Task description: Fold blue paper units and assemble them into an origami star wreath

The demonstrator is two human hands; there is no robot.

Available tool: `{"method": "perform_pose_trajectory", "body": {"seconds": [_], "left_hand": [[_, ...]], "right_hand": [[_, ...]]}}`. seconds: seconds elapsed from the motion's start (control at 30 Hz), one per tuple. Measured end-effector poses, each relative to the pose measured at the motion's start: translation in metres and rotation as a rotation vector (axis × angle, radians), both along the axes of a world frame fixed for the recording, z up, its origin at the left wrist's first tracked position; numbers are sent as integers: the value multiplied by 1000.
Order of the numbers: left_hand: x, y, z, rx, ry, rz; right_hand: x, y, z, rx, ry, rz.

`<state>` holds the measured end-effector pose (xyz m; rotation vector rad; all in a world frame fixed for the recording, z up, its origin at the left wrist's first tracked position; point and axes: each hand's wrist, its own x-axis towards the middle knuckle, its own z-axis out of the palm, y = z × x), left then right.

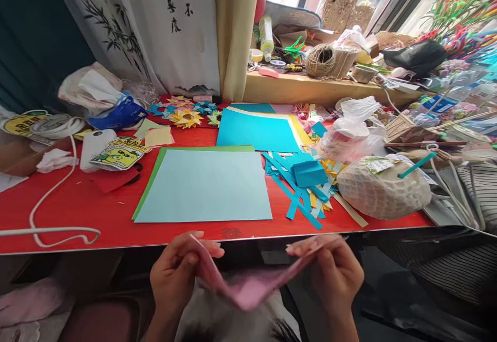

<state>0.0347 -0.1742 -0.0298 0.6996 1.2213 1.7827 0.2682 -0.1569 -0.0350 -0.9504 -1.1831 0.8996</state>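
A pink sheet of paper (252,290) hangs in a V between my hands, in front of the table edge and above my lap. My left hand (176,269) pinches its left end between thumb and fingers. At the right end, my right hand (336,269) grips the paper the same way. The sheet's middle sags and is somewhat blurred. Just beyond, a pale blue sheet (205,187) lies on the red table (116,228), with a green sheet (149,192) showing from under its left and back edges.
Blue and yellow paper strips (298,181) lie heaped right of the sheets. A netted coconut (384,187) with a straw stands farther right. Bright blue sheets (256,130) and folded paper flowers (186,118) are behind. A white cable (54,192) loops at the left.
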Motion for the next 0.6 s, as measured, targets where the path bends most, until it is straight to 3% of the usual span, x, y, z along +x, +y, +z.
{"method": "perform_pose_trajectory", "body": {"seconds": [0.07, 0.13, 0.2, 0.27, 0.37, 0.53, 0.6], "left_hand": [[-12, 2, -12, 19, 23, 16], [-26, 4, -22, 3, 32, 5], [-36, 5, -28, -8, 41, -10], [-40, 7, -30, 15, 47, -1], [-32, 13, -28, 81, 57, 44], [-8, 22, -15, 162, 120, 106], [-8, 22, -4, 273, 306, 180]], "right_hand": [[5, 1, -3, -48, -29, -236], [10, 3, -6, -80, -48, -353], [14, 7, -7, -99, -31, -313], [15, 12, -10, -103, 18, -187], [12, 21, -17, -69, 158, -65], [2, 18, -16, -15, 207, -140], [0, 11, -6, 24, 97, -171]]}}
